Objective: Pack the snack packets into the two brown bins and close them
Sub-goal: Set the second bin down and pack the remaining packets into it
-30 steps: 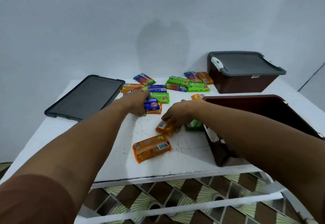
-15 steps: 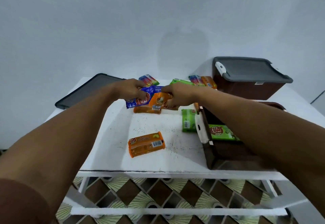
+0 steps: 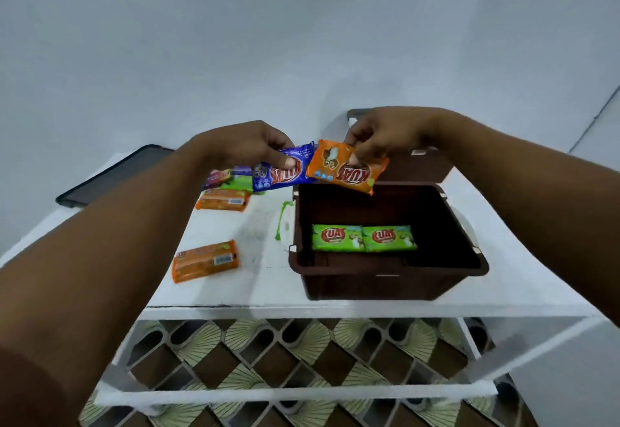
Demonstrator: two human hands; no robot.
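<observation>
My left hand (image 3: pixel 248 146) pinches a blue snack packet (image 3: pixel 281 173) in the air beside the far left rim of the open brown bin (image 3: pixel 385 280). My right hand (image 3: pixel 385 135) pinches an orange snack packet (image 3: pixel 345 170) above the bin's far edge. Two green packets (image 3: pixel 364 238) lie side by side on the bin's floor. Orange packets (image 3: pixel 204 260) (image 3: pixel 223 199) lie on the white table (image 3: pixel 241 292) left of the bin. More packets (image 3: pixel 231 178) sit behind my left hand. The second brown bin (image 3: pixel 426 166) stands behind the open one, mostly hidden by my right hand.
A dark grey bin lid (image 3: pixel 114 175) lies flat at the table's far left. A green packet edge (image 3: pixel 280 222) shows against the open bin's left wall. The table's front edge is close to me, above a patterned floor (image 3: pixel 285 356). A pale wall rises behind.
Both hands lifted their packets off the table and carried them right, up to the open bin. The view shifted, so the bin's inside with two green packets now shows fully.
</observation>
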